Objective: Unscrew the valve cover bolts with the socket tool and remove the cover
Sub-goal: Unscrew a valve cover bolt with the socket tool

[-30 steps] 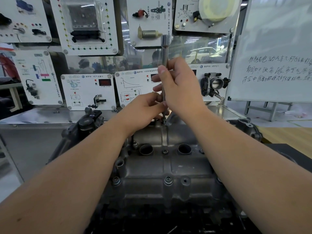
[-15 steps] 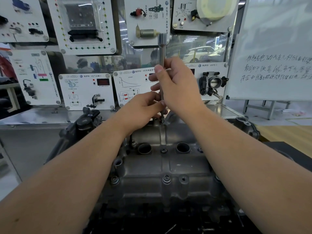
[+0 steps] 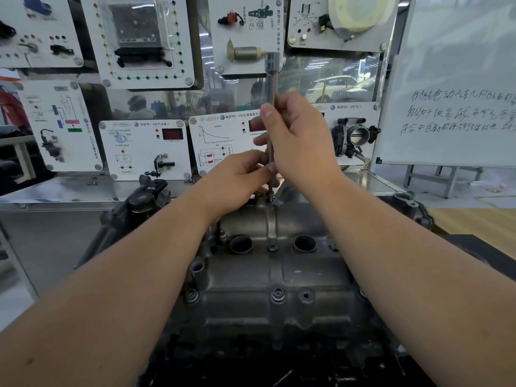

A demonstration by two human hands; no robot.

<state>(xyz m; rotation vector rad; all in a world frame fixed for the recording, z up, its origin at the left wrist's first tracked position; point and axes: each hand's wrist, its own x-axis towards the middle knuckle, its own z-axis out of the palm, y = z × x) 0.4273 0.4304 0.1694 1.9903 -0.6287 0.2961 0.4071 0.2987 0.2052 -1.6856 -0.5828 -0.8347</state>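
left side: white training panels with black parts and wiring diagrams [image 3: 143, 148] hang on the back wall above a shiny metal bench top [image 3: 69, 188]. a black plastic engine part [image 3: 145, 195] sits at the cover's far left corner.

left hand [image 3: 237, 177] reaches in from lower left, fingers curled, pinching the lower shaft of the long slim chrome socket tool [image 3: 271, 107] just above the bolt. the hands are together, touching on the tool.

centre: the grey cast-metal valve cover [image 3: 273, 275] lies seated on the engine, straight in front of the person, between both forearms. the tool stands upright, its tip on the bolt at the cover's far edge [image 3: 269, 197]. two round dark openings [image 3: 241, 244] sit across the cover's upper half, with a small bolt [image 3: 272, 248] between them. silver flanged bolts along the near edge [image 3: 278, 294] are in place.

right hand [image 3: 301, 141] is wrapped round the middle of the tool's shaft, thumb up along it, above the left hand. the tool's wider top end sticks out over the fist.

right side: a black and silver throttle body [image 3: 356, 136] is mounted on a panel; further right, a whiteboard with handwritten black characters [image 3: 458, 107] stands on a metal frame.
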